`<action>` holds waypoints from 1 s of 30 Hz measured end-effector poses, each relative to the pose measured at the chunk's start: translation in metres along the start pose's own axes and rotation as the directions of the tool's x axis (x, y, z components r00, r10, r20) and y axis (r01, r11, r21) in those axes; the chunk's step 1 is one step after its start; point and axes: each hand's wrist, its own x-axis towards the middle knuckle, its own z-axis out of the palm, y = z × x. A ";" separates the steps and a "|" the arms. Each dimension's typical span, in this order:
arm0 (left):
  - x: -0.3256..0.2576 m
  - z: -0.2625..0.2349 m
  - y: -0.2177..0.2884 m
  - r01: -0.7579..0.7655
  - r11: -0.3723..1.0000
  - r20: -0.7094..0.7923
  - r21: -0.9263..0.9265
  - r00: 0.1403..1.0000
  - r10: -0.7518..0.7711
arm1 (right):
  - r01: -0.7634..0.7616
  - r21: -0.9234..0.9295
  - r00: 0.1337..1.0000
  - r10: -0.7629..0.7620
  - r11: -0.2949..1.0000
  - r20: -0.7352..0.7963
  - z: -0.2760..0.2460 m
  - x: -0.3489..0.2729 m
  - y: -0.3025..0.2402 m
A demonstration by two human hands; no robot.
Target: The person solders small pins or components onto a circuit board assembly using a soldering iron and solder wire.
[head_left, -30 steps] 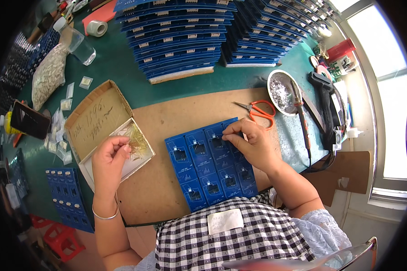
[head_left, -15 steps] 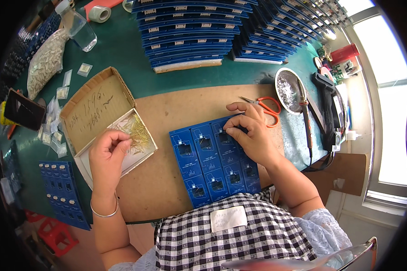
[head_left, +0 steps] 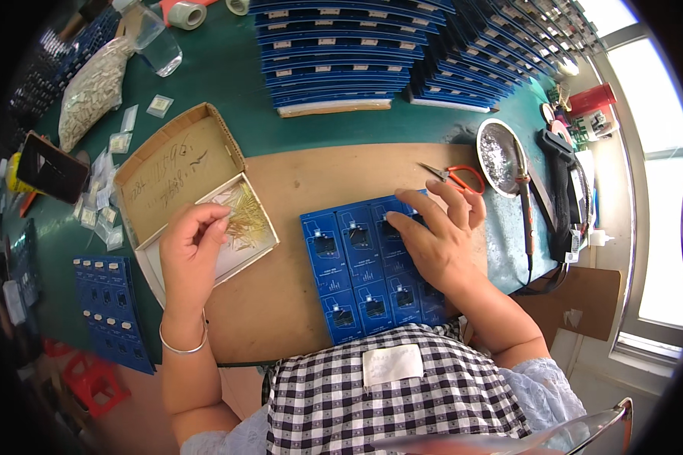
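My left hand point(head_left: 193, 246) hovers over the white tray part of an open cardboard box point(head_left: 180, 163). Its thumb and fingers are pinched together; whatever may be between them is too small to make out. Beside those fingertips lies a loose heap of thin yellowish wire-like pieces point(head_left: 249, 218). A blue printed circuit board panel point(head_left: 330, 269) with dark square parts in rows lies flat before me. Over its far right portion rests my right hand point(head_left: 449, 239), fingers spread apart, with the index and thumb tips close to the board. No object shows in it.
Orange-handled scissors point(head_left: 463, 179) lie beyond my right hand, near a metal dish point(head_left: 501, 158) and a soldering iron point(head_left: 525, 205). Tall stacks of blue boards point(head_left: 341, 68) stand at the back. On the left are a bag of white parts point(head_left: 95, 87), a phone point(head_left: 49, 168) and another board panel point(head_left: 110, 303).
My right hand's fingers have spread from a pinch over the board. The left hand stays pinched at the box. The whole view has shifted slightly.
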 end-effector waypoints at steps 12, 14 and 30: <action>-0.006 -0.009 0.015 0.146 0.928 -0.074 -0.342 0.981 -0.181 | 0.025 0.141 0.995 -0.038 0.990 0.095 -0.011 -0.005 0.006; -0.011 -0.008 0.021 0.127 0.926 -0.073 -0.355 0.984 -0.163 | 0.028 0.156 0.996 -0.041 0.987 0.078 -0.012 -0.006 0.006; -0.034 0.043 0.054 0.286 0.736 0.207 -0.614 0.958 -0.200 | 0.034 0.217 0.990 -0.063 0.976 0.129 -0.012 -0.005 0.013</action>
